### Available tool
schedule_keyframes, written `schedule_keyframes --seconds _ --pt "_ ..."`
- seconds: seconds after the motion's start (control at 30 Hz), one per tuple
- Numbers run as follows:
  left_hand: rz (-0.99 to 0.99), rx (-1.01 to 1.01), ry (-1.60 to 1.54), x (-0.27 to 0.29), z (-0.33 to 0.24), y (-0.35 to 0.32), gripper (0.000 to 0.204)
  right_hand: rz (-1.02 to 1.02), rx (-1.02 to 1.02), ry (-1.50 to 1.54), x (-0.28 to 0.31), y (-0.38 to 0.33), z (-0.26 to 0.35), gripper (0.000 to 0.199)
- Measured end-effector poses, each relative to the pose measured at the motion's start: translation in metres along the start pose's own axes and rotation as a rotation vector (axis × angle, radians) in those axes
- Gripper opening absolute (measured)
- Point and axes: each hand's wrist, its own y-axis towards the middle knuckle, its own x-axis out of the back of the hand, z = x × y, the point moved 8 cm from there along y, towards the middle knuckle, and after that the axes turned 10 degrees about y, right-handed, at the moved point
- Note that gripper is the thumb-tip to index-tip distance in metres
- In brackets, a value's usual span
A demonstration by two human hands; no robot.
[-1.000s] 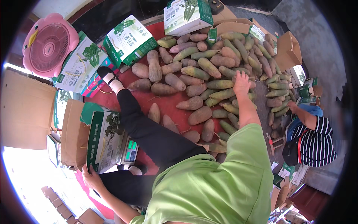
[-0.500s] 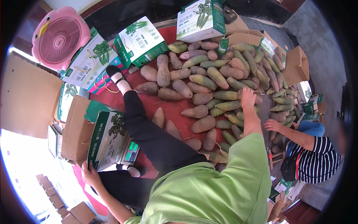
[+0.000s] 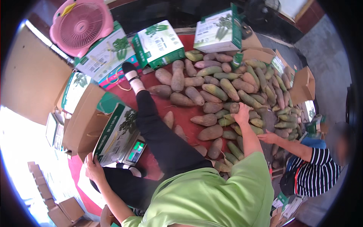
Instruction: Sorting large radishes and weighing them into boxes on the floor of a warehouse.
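One radish point(image 3: 234, 108) is right of the centre of the frame, at the fingers of the right hand point(image 3: 243, 114). These fingers are bent against its blunt end; I cannot tell if they are firmly closed on it. The two hands are far apart. The left hand point(image 3: 94, 169), in the lower left, is clamped on the lower edge of a green-and-white box point(image 3: 116, 136), which stands tilted in the view, beside a scale point(image 3: 136, 150) with a lit green display.

Around the radish, a wide heap of radishes point(image 3: 229, 89), green and brownish, spreads over the red mat point(image 3: 185, 113) and to the right. Near the right hand, a co-worker's hand point(image 3: 268, 137) reaches in from the right, with the fingers extended; this person has a striped shirt point(image 3: 317, 172).

Along the top, two other printed boxes stand, a left one point(image 3: 159, 43) and a right one point(image 3: 217, 32). In the upper left corner there is a pink fan point(image 3: 81, 26).
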Motion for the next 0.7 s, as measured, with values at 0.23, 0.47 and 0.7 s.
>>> schedule_keyframes --seconds 0.23,0.47,0.7 --pt "-0.012 0.007 0.005 0.009 -0.012 0.005 0.015 0.064 0.32 0.568 -0.025 0.006 0.12 0.077" --pt "-0.034 -0.02 0.033 0.015 -0.009 0.003 0.014 0.311 0.65 1.155 0.054 -0.044 0.353 0.068" --pt "-0.055 -0.038 0.023 0.018 -0.007 0.0 0.017 0.75 0.885 1.452 0.085 -0.134 0.529 0.069"
